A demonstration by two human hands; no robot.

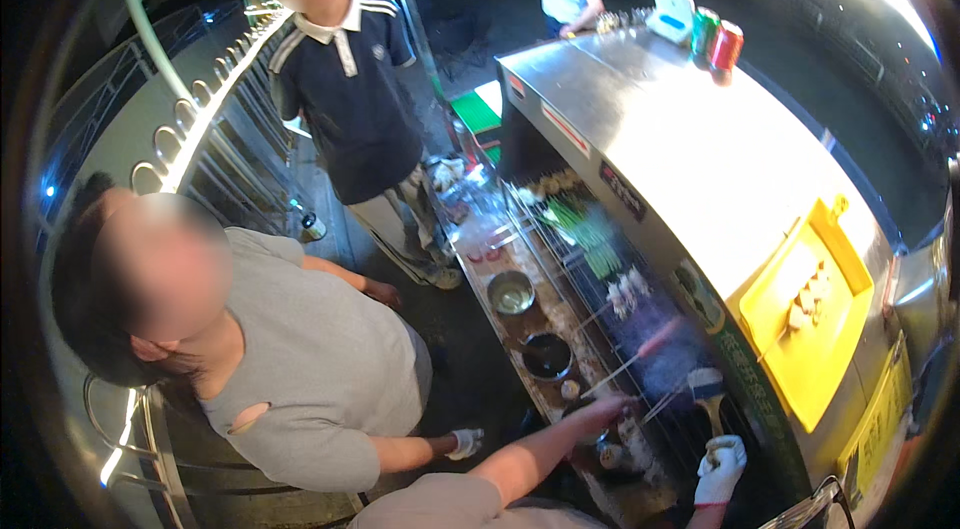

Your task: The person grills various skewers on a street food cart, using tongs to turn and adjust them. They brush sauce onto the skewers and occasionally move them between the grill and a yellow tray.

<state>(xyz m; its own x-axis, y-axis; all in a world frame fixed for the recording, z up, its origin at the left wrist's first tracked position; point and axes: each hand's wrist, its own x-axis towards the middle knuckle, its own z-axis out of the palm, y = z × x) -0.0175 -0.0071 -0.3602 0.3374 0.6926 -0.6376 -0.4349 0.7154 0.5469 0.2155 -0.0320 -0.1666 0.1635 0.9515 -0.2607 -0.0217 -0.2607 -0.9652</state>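
My left hand [606, 413] is bare and blurred, held over the near edge of a smoking grill [679, 416]. Close to its fingers are thin sticks [657, 407] and the stick of a sausage skewer [660, 338]; whether it grips any is unclear. A white knit glove covers my right hand [720, 465], which is closed around the handle of a wide flat brush [706, 383] over the grill's right end. Farther along the grill lie pale skewers [628, 291] and green vegetable skewers [592, 236].
A metal bowl [511, 292] and a dark sauce bowl [547, 356] sit on the grill-side ledge. A yellow tray [806, 379] with skewered cubes rests on the steel counter [637, 109], near drink cans [724, 49]. One person [322, 364] stands close at left, another [345, 94] beyond.
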